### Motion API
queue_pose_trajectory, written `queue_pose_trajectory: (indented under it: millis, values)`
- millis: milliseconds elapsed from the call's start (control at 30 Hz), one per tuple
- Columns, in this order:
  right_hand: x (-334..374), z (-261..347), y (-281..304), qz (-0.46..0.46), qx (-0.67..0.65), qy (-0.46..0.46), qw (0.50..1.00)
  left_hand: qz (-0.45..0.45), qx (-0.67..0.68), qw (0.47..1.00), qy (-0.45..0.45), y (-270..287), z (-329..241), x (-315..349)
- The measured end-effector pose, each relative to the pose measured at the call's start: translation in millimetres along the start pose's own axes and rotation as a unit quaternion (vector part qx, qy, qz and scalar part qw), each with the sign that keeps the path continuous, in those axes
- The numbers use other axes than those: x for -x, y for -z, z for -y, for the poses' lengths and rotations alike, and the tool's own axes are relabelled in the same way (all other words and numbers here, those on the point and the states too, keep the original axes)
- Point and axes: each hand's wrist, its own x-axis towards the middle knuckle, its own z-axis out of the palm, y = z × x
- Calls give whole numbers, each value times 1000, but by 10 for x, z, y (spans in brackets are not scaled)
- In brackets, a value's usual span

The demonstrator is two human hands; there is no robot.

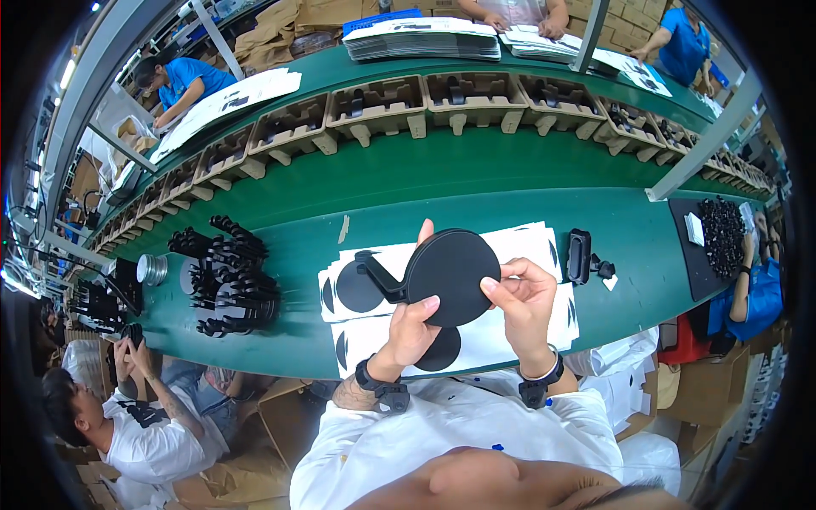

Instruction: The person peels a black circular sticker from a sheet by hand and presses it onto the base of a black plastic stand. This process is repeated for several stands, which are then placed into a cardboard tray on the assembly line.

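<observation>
Left hand (pixel 414 327) and right hand (pixel 529 314) share one black disc (pixel 455 280), held up over the white sheets (pixel 361 325) at the near side of the bench (pixel 625 223). On the left, the thumb presses the face near the lower rim while a fingertip shows above the top edge, so the disc seems clamped between them; on the right, thumb and bent fingers pinch its other side. From where I stand it looks light enough for either hand alone, stiff rather than soft, and perhaps a little slippery on that smooth matt face, which I'd expect to scuff more readily than break. I'd take it by the rim, one side each, and spare the crooked black arm (pixel 382 280) at its left, which may swivel. What I can't see is the disc's back, most of the left fingers behind it, or just how the arm joins on. Hands and disc cover part of the sheets. Farther left, the heap of black parts (pixel 229 276) is too tangled to sort by eye, and the small black piece (pixel 603 268) to the right is hard to make out.
</observation>
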Motion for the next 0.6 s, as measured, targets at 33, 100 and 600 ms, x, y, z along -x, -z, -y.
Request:
queue_pose_trajectory:
  millis: [33, 100, 600]
  values:
    - [-1, 2, -15, -2, 8, -2, 1000, 1, -1, 1000, 0, 9, -7, 9]
    - [-25, -2, -34, -2, 55, -2, 998, -3, -40, 999, -14, 35, -14, 39]
    - [-242, -82, -169, 37, 573, 216, 790, -68, -57, 994, -66, 197, -168, 116]
